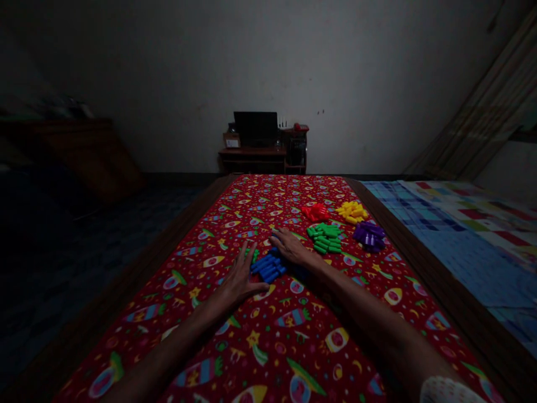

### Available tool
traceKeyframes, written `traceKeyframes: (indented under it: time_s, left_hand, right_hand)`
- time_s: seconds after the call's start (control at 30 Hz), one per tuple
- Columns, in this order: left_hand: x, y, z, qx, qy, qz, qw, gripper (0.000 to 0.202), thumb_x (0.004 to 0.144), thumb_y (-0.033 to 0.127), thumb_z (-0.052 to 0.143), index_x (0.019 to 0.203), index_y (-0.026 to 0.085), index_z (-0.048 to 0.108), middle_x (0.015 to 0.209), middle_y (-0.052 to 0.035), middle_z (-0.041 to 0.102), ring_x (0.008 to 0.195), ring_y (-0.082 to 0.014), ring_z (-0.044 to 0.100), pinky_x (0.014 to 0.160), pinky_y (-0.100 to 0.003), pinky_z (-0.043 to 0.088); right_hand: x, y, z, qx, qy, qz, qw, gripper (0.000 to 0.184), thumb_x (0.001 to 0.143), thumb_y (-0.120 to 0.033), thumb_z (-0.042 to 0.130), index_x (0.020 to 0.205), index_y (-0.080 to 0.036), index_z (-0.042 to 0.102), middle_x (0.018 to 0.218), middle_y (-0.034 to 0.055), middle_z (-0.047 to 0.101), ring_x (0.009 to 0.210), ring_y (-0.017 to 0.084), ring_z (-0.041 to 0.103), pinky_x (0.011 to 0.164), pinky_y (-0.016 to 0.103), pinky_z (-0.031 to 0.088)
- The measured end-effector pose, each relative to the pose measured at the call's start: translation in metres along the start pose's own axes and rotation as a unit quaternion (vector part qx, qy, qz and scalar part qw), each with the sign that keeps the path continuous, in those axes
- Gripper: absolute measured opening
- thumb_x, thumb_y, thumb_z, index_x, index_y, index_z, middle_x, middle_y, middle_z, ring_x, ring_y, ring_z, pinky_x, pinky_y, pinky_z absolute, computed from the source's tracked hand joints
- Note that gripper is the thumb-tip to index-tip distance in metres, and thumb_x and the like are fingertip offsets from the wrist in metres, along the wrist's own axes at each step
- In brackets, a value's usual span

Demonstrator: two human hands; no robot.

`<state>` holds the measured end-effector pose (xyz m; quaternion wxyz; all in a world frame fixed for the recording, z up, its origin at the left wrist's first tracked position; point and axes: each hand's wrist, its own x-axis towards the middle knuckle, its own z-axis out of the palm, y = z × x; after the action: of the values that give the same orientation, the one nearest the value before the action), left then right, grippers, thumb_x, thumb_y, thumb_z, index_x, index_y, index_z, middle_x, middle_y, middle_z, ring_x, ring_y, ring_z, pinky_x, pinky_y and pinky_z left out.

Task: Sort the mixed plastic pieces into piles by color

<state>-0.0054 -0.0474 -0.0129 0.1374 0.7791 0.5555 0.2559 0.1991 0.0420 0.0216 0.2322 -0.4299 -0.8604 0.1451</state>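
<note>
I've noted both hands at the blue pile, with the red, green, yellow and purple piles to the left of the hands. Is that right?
Not quite: the red pile, green pile, yellow pile and purple pile lie to the right, as the head view shows. The left hand and right hand are at the blue pile.

Saw slim blue cylinders point(270, 268) bunched in a low heap, lying on their sides, most roughly parallel with ends toward two and eight o'clock, partly hidden on the three o'clock side. From that heap, found glossy green cylinders point(331, 230) at two o'clock, loosely stacked, several side by side. Farther out at two o'clock, saw short yellow cylinders point(352, 212) piled at mixed angles. Noted shiny red pieces point(316, 212) toward one o'clock, outlines blurred together, and glossy purple cylinders point(369, 237) between two and three o'clock.
</note>
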Motion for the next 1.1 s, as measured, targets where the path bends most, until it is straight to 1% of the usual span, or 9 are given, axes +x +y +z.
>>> traceKeyframes:
  time_s: [0.13, 0.23, 0.37, 0.5, 0.6, 0.7, 0.83, 0.97, 1.1]
  left_hand:
    - [0.027, 0.006, -0.01, -0.042, -0.01, 0.038, 0.998, 0.111, 0.065, 0.037, 0.075, 0.153, 0.021, 0.008, 0.16, -0.0173, 0.014, 0.146, -0.0349, 0.018, 0.114, -0.05, 0.029]
    - [0.037, 0.006, -0.012, -0.068, -0.022, 0.06, 0.996, 0.11, 0.066, 0.03, 0.07, 0.153, 0.02, 0.004, 0.159, -0.0163, 0.019, 0.145, -0.0315, 0.022, 0.116, -0.048, 0.026]
    - [0.036, 0.005, -0.012, -0.087, -0.03, 0.056, 0.994, 0.108, 0.068, 0.032, 0.069, 0.153, 0.02, 0.003, 0.159, -0.0164, 0.019, 0.145, -0.0323, 0.021, 0.117, -0.05, 0.024]
    - [0.03, 0.006, -0.013, -0.071, -0.013, 0.047, 0.996, 0.108, 0.068, 0.035, 0.072, 0.153, 0.022, 0.007, 0.161, -0.0149, 0.011, 0.146, -0.0348, 0.015, 0.118, -0.051, 0.022]
    - [0.027, 0.01, -0.014, -0.059, -0.012, 0.044, 0.997, 0.108, 0.069, 0.035, 0.074, 0.153, 0.025, 0.007, 0.162, -0.0122, 0.008, 0.146, -0.0337, 0.015, 0.118, -0.05, 0.025]
    - [0.025, 0.011, -0.014, -0.049, -0.012, 0.05, 0.998, 0.11, 0.071, 0.035, 0.075, 0.153, 0.027, 0.001, 0.162, -0.0121, 0.009, 0.147, -0.0332, 0.014, 0.117, -0.05, 0.027]
    - [0.025, 0.005, -0.011, -0.029, -0.014, 0.078, 0.996, 0.11, 0.074, 0.038, 0.073, 0.153, 0.027, -0.002, 0.161, -0.0131, 0.011, 0.146, -0.0339, 0.014, 0.116, -0.052, 0.027]
    - [0.027, 0.0, -0.009, -0.015, -0.024, 0.086, 0.996, 0.106, 0.076, 0.04, 0.071, 0.153, 0.027, 0.0, 0.161, -0.014, 0.012, 0.146, -0.0348, 0.015, 0.116, -0.053, 0.027]
    - [0.026, -0.002, -0.009, -0.006, -0.028, 0.086, 0.996, 0.103, 0.078, 0.041, 0.07, 0.153, 0.028, 0.001, 0.16, -0.0134, 0.015, 0.146, -0.0345, 0.016, 0.116, -0.053, 0.027]
  right_hand:
    - [0.008, -0.013, 0.0, -0.006, 0.031, -0.051, 0.998, 0.033, 0.095, -0.028, 0.049, 0.123, -0.014, 0.058, 0.123, 0.0156, 0.061, 0.115, 0.024, 0.055, 0.102, 0.039, 0.038]
    - [0.016, -0.024, 0.007, -0.033, -0.023, -0.097, 0.995, 0.034, 0.089, -0.024, 0.057, 0.122, -0.015, 0.057, 0.117, 0.0137, 0.064, 0.109, 0.023, 0.058, 0.093, 0.034, 0.042]
    - [0.028, -0.038, 0.02, -0.102, -0.054, -0.074, 0.991, 0.029, 0.089, -0.022, 0.055, 0.113, -0.009, 0.06, 0.103, 0.0167, 0.067, 0.1, 0.025, 0.06, 0.089, 0.036, 0.043]
    - [0.031, -0.034, 0.017, -0.056, -0.002, -0.095, 0.994, 0.04, 0.083, -0.014, 0.059, 0.123, -0.005, 0.056, 0.108, 0.0175, 0.067, 0.102, 0.024, 0.06, 0.089, 0.034, 0.045]
    - [0.018, -0.015, -0.007, -0.013, 0.095, -0.112, 0.989, 0.052, 0.082, -0.013, 0.06, 0.133, -0.011, 0.05, 0.116, 0.0158, 0.066, 0.107, 0.025, 0.059, 0.091, 0.036, 0.046]
    - [-0.009, 0.015, -0.043, -0.003, 0.166, -0.103, 0.981, 0.049, 0.083, -0.018, 0.06, 0.132, -0.018, 0.054, 0.116, 0.0136, 0.067, 0.107, 0.025, 0.06, 0.092, 0.039, 0.047]
    - [-0.052, 0.063, -0.083, 0.04, 0.275, 0.036, 0.96, 0.046, 0.086, -0.029, 0.058, 0.13, -0.019, 0.056, 0.112, 0.0121, 0.07, 0.1, 0.025, 0.066, 0.088, 0.04, 0.051]
    - [-0.082, 0.1, -0.089, 0.096, 0.329, 0.168, 0.924, 0.047, 0.083, -0.032, 0.057, 0.127, -0.016, 0.059, 0.107, 0.0136, 0.072, 0.096, 0.027, 0.068, 0.085, 0.042, 0.054]
    - [-0.095, 0.116, -0.074, 0.107, 0.275, 0.164, 0.941, 0.045, 0.08, -0.028, 0.058, 0.124, -0.016, 0.061, 0.106, 0.0122, 0.073, 0.095, 0.027, 0.069, 0.085, 0.044, 0.055]
